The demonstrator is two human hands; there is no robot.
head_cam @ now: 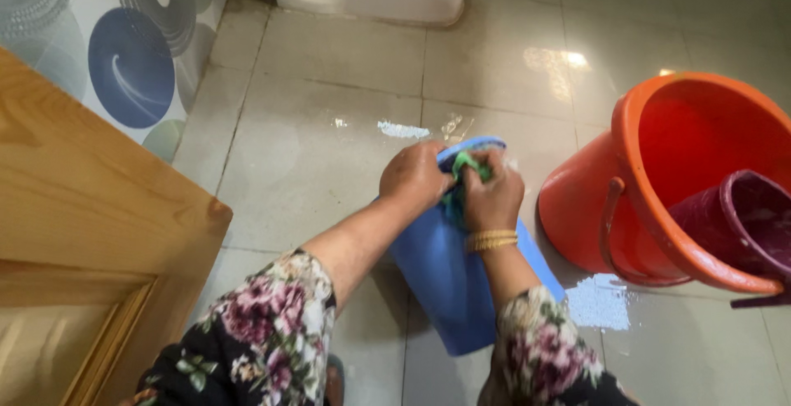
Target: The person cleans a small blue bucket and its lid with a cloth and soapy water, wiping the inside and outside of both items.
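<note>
blue bucket tilted, green cloth at rim

My hands cover most of the green cloth and the blue bucket's rim. The orange bucket and purple mug run past the right edge.

blue bucket, green cloth; orange bucket, floral sleeves

Likely a home washroom: wet tiled floor, orange bucket (1 mug inside), wooden door.
</note>
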